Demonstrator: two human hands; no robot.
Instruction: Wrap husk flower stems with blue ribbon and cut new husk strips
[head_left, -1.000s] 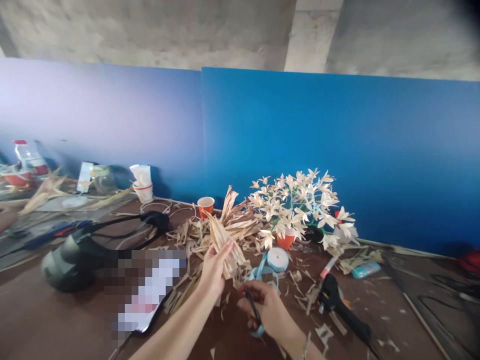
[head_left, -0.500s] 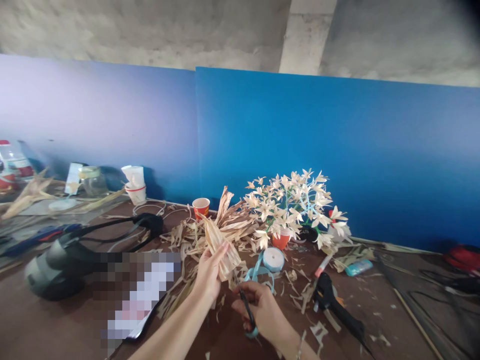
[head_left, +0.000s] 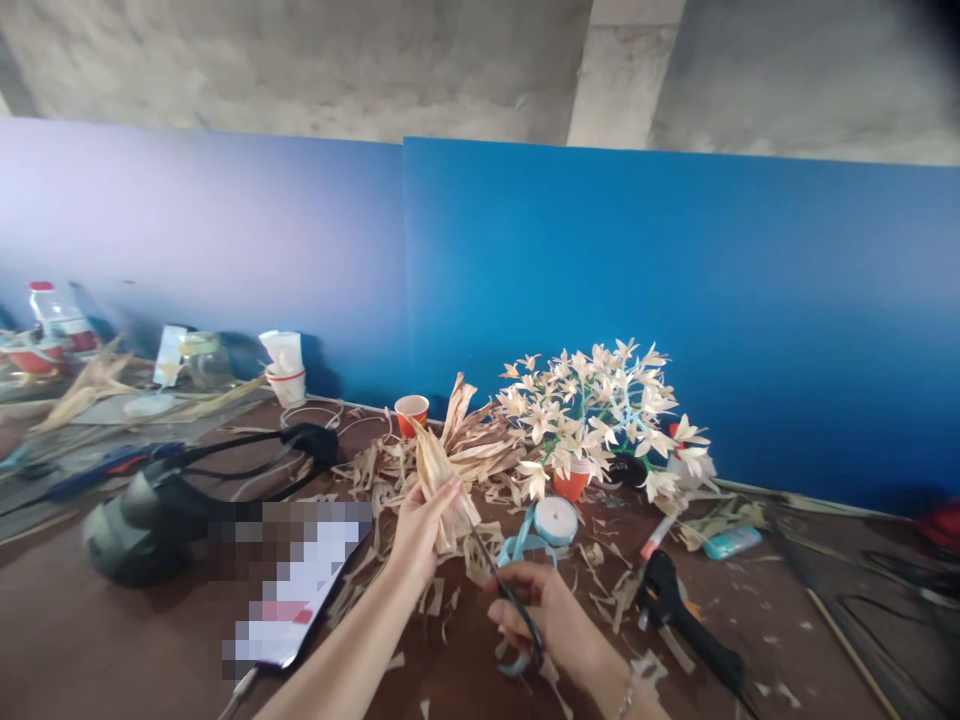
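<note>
My left hand [head_left: 421,522] is closed around a pale dried corn husk [head_left: 444,485], its pointed end up and away from me. Just to its right, my right hand [head_left: 541,612] grips a pair of scissors [head_left: 517,602] with dark handles. The scissor blades point up and left, reaching toward the husk's lower edge; whether they touch it I cannot make out. Cut husk scraps [head_left: 480,555] lie below and around both hands. Beyond the right hand lies a roll of light blue ribbon [head_left: 556,520] with a loose loop.
Husk flowers [head_left: 592,400] stand in an orange cup [head_left: 571,482] at the back. A black glue gun [head_left: 686,620] lies right, near a turquoise packet [head_left: 733,543]. Left are a phone [head_left: 307,590] and a strapped dark headset [head_left: 142,525]. A paper cup [head_left: 412,412] stands behind the husk pile [head_left: 472,440].
My right hand has moved slightly down and right with the scissors, whose blades now show more clearly. The left hand still holds the husk. The whole view has shifted a little.
</note>
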